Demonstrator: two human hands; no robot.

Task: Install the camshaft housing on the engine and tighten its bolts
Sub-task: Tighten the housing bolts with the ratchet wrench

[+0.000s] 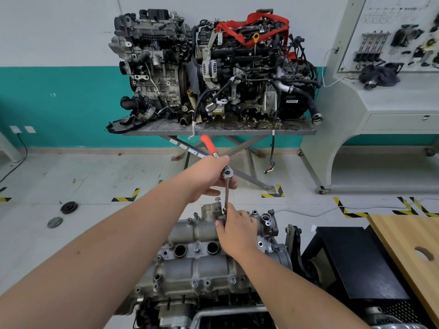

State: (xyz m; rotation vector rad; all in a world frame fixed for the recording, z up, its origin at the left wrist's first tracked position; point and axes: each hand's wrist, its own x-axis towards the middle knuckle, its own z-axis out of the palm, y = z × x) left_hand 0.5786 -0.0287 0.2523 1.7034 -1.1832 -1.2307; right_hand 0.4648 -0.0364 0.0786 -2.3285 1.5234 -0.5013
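Below the camera, on top of the engine, sits the grey metal camshaft housing. It has two round open holes in its middle, both dark inside, so I cannot tell if something is in them. Many small bolts sit along its edges, and one bolt stands higher at the far end.

The left hand grips the ratchet wrench near its head, with fingers curled around it. The orange handle points up and away from the person. A long extension bar goes down from the wrench head to the far end of the housing. The right hand pinches the lower end of this bar, and the fingers hide the socket there.

To the right is a black box and the corner of a wooden board with a hole cut in it.

Farther back, two other engines stand on a metal lift table with crossed legs; a red strap lies over the right one. A grey display stand with parts fixed on its panel is at the right. The floor is pale tiles with yellow and black tape marks, and two round discs lie on it at the left. The wall is white above and teal below.
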